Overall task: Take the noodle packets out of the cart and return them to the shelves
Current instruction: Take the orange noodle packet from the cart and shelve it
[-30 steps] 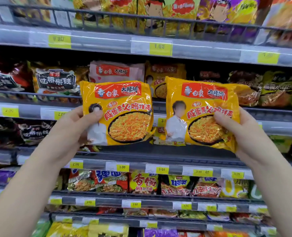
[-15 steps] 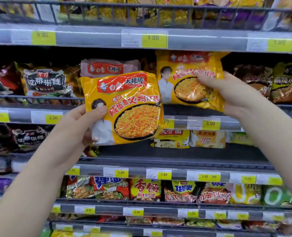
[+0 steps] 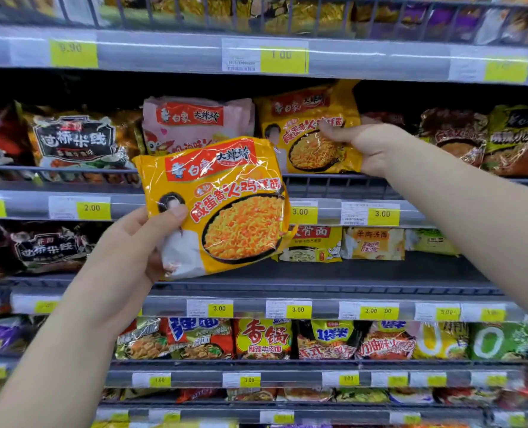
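The left hand (image 3: 133, 242) holds a yellow noodle packet (image 3: 222, 205) in the air in front of the shelves. Its thumb (image 3: 170, 216) presses the front near the lower left corner and its fingers are curled behind. The packet tilts up to the right. Its red banner reads 白家 大辣娇, above red characters and a picture of a dark pan of orange noodles.

The right hand (image 3: 373, 146) grips a second yellow packet (image 3: 305, 125) of the same design by its right edge, thumb across the front and fingers behind. This one stands upright in the second shelf (image 3: 333, 186) from the top, just beside a pink packet (image 3: 194, 122) that bears the same 白家 大辣娇 banner. Whether its lower edge rests on the shelf cannot be told.

Left of the pink packet lie dark packets (image 3: 74, 140) marked 过桥米线. Yellow price tags on the shelf edges read 2.00 (image 3: 92, 208) and 3.00 (image 3: 382, 214); the top rail shows 1.00 (image 3: 282, 55) and a blurred 9.90 (image 3: 70, 48). Two shelves lower, a yellow packet (image 3: 264, 338) reads 香锅.
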Motion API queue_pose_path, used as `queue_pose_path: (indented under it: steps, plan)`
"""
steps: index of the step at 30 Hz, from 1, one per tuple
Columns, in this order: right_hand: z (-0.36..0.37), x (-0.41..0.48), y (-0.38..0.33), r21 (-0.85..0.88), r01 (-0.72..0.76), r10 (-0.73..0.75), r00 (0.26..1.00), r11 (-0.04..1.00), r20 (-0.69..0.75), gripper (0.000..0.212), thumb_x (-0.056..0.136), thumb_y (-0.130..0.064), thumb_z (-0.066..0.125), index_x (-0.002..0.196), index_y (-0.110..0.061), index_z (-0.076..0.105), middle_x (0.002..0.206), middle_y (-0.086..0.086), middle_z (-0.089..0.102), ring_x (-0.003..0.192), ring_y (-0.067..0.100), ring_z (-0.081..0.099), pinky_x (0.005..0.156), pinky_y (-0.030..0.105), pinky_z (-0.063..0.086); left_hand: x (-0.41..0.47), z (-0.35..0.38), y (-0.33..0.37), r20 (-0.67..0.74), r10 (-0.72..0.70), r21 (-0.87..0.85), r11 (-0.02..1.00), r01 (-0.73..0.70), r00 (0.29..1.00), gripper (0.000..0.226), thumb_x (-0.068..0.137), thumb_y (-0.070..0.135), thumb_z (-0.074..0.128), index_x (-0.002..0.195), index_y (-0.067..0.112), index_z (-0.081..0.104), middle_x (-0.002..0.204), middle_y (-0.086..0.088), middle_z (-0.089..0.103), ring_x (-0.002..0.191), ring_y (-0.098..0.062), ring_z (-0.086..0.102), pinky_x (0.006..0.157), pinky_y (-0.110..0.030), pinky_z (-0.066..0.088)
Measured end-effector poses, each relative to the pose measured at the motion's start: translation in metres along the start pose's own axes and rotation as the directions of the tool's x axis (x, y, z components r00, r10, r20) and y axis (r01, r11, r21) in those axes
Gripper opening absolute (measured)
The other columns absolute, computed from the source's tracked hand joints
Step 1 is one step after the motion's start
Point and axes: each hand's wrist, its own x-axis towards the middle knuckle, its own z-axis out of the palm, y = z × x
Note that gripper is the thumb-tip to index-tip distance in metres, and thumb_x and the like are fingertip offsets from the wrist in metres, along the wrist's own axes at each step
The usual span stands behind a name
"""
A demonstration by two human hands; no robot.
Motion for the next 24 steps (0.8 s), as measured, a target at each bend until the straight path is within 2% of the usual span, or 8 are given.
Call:
queue_pose_path:
  steps: [4,6,9,11,13,18,20,24]
  plan:
    - [-0.005,0.019,0.012,-0.123,0.005,-0.007,1.000,0.992,-0.013,0.160,0.027,-0.061,0.098,0.162,-0.014,0.025,0.166,0.003,0.036,0.156,0.020,0.026,0.127,0.046,0.019,-0.004,-0.009,-0.003,0.017,-0.019,0.000,1.000,0.019,1.000,0.054,0.042,0.062,0.094,0.082,0.029,0.080,0.081,0.006,0.071,0.066,-0.012,0.065,0.066,-0.033,0.051]
    - [-0.002,0.016,0.008,-0.290,0.061,-0.085,0.994,0.955,-0.070,0.148,0.041,-0.057,0.098,0.162,-0.015,0.023,0.163,0.005,0.041,0.152,0.024,0.036,0.123,0.041,0.031,-0.007,-0.009,-0.001,0.018,-0.019,0.013,1.000,0.018,1.000,0.060,0.039,0.065,0.094,0.085,0.029,0.080,0.082,0.007,0.071,0.065,-0.011,0.065,0.062,-0.030,0.050]
    - [0.000,0.016,-0.002,-0.736,0.061,-0.201,0.974,0.674,-0.104,0.120,0.073,-0.065,0.081,0.162,-0.008,0.023,0.165,0.012,0.035,0.148,0.033,0.040,0.116,0.041,0.042,-0.007,-0.009,0.000,0.006,-0.025,0.016,1.000,0.025,1.000,0.063,0.037,0.067,0.094,0.086,0.029,0.079,0.082,0.006,0.071,0.068,-0.015,0.062,0.067,-0.036,0.045]
    - [0.006,0.016,-0.006,-0.877,0.012,-0.244,0.962,0.480,-0.121,0.110,0.078,-0.073,0.071,0.157,-0.006,0.033,0.158,0.016,0.044,0.142,0.036,0.047,0.106,0.039,0.047,-0.008,-0.008,0.001,0.016,-0.020,0.015,1.000,0.020,1.000,0.062,0.037,0.067,0.094,0.085,0.030,0.079,0.079,0.007,0.071,0.067,-0.015,0.061,0.068,-0.039,0.042]
    - [0.010,0.017,-0.005,-0.919,-0.016,-0.272,0.953,0.393,-0.133,0.107,0.076,-0.078,0.067,0.151,-0.007,0.042,0.149,0.016,0.053,0.133,0.037,0.054,0.094,0.039,0.051,-0.008,-0.007,0.002,0.030,-0.014,0.024,1.000,0.013,0.999,0.061,0.038,0.068,0.093,0.083,0.030,0.079,0.074,0.009,0.070,0.059,-0.011,0.060,0.064,-0.037,0.039]
    - [0.010,0.022,0.001,-0.933,-0.064,-0.360,0.912,0.353,-0.199,0.092,0.074,-0.080,0.069,0.134,-0.011,0.055,0.127,0.014,0.066,0.115,0.036,0.064,0.071,0.036,0.047,-0.006,-0.007,0.002,0.019,-0.040,-0.008,0.999,0.040,0.999,0.074,0.039,0.068,0.094,0.098,0.026,0.080,0.094,-0.003,0.072,0.085,-0.027,0.058,0.078,-0.048,0.040]
    - [0.011,0.022,0.002,-0.934,-0.057,-0.374,0.906,0.353,-0.197,0.089,0.076,-0.076,0.071,0.132,-0.010,0.056,0.128,0.014,0.066,0.116,0.036,0.064,0.071,0.035,0.045,-0.005,-0.005,0.003,0.028,-0.030,-0.001,1.000,0.030,0.999,0.069,0.038,0.067,0.094,0.095,0.029,0.081,0.093,0.001,0.076,0.081,-0.023,0.064,0.079,-0.049,0.041]
    - [0.010,0.023,0.002,-0.913,0.004,-0.407,0.896,0.407,-0.177,0.084,0.077,-0.068,0.077,0.137,-0.014,0.056,0.134,0.011,0.066,0.120,0.034,0.063,0.078,0.034,0.047,0.000,-0.004,0.002,0.040,-0.011,0.016,1.000,0.010,0.999,0.067,0.038,0.066,0.093,0.093,0.031,0.081,0.092,0.003,0.079,0.072,-0.012,0.073,0.070,-0.037,0.051]
